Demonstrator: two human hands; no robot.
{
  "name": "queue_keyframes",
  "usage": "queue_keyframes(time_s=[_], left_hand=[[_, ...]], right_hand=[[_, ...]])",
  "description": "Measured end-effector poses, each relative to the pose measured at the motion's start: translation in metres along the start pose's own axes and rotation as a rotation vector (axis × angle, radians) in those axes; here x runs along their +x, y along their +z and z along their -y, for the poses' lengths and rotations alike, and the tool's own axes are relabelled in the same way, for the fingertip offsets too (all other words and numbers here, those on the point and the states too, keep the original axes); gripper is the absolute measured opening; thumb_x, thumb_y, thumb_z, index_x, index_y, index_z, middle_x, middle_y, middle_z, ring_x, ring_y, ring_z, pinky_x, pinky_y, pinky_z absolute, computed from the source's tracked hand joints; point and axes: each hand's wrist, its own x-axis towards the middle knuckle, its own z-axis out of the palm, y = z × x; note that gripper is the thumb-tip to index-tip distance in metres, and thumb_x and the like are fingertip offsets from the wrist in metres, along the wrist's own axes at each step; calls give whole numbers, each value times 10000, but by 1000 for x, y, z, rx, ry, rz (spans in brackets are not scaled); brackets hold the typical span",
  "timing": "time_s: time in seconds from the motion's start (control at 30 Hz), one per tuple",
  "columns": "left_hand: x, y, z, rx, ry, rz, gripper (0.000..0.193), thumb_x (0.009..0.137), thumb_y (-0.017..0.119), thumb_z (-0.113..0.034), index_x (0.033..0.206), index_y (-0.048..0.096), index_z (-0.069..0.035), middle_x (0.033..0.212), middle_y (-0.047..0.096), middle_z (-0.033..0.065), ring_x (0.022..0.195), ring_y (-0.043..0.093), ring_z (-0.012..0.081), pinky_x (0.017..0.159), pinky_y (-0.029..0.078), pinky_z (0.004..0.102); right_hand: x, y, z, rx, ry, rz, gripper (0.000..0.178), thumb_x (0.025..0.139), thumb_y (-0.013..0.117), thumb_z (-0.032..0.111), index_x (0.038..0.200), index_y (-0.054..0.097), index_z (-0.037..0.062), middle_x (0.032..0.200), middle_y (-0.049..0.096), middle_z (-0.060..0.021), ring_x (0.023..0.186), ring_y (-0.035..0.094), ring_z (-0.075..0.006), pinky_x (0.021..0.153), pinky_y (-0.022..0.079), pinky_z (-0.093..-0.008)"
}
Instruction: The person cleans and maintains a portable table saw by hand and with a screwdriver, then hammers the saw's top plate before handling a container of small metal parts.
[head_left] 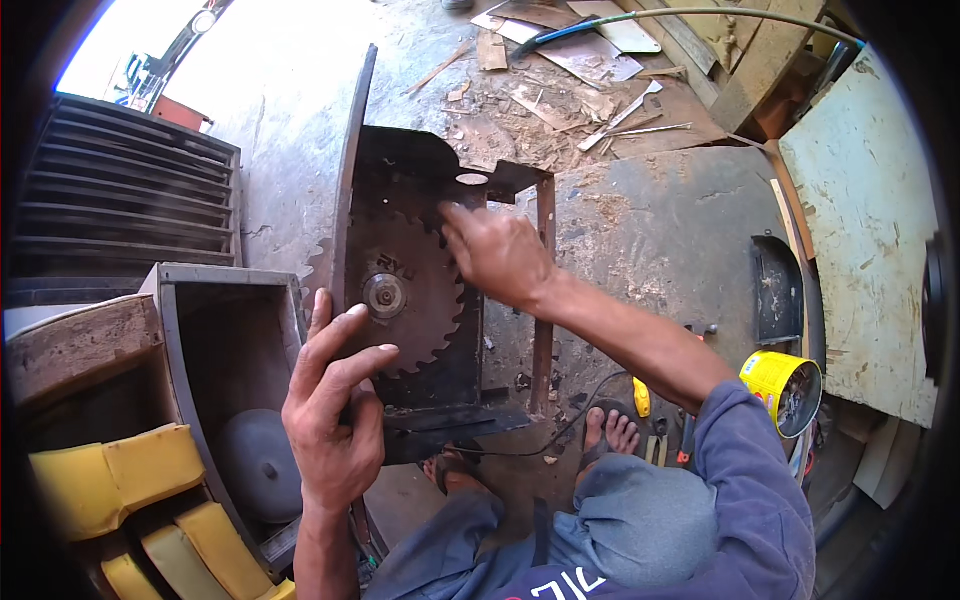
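Note:
A toothed circular saw blade [415, 320] is mounted by a round hub [385, 296] inside a dark metal frame [541, 300], which stands on its side before me. My right hand [500, 252] reaches into the frame at the blade's upper right edge. Its fingers are curled together, and anything between them is hidden. Low on the blade's left side, my left hand [335, 420] is raised with its fingers apart, some stretched and others bent. Those fingertips are close to the long upright metal edge [354, 180]. Nothing shows in that hand.
Left stand a grey box [168, 330] with a grey disc [262, 465], yellow pads [160, 470] and a dark slatted panel [130, 190]. Wood scraps [590, 75] litter the floor beyond. At right are a yellow can [780, 390] and a black tray [778, 290]. Hand tools lie near my foot.

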Motion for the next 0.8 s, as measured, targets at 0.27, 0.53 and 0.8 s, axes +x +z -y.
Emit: queue_keyframes(time_s=[0.27, 0.53, 0.8], left_hand=[[1, -3, 2, -11, -5, 30, 458, 750, 490, 180, 1047, 746, -58, 1383, 622, 151, 1490, 373, 412, 1215, 310, 510], [2, -3, -3, 23, 7, 30, 487, 725, 490, 176, 1074, 734, -59, 1375, 624, 156, 1487, 371, 428, 1215, 307, 522], [0, -1, -3, 49, 26, 29, 479, 745, 497, 171, 1092, 740, -53, 1369, 625, 159, 1473, 389, 436, 1198, 344, 513]], right_hand=[[7, 19, -3, -46, -59, -37, 216, 949, 653, 154, 1105, 649, 5, 731, 696, -200, 584, 698, -336, 497, 570, -417], [27, 19, -5, -47, -58, -83, 164, 949, 655, 184, 1053, 646, 58, 695, 677, -172, 577, 689, -339, 507, 562, -440], [24, 21, 10, -69, -174, -32, 181, 947, 678, 219, 1052, 639, 77, 660, 646, -138, 538, 673, -310, 471, 547, -415]])
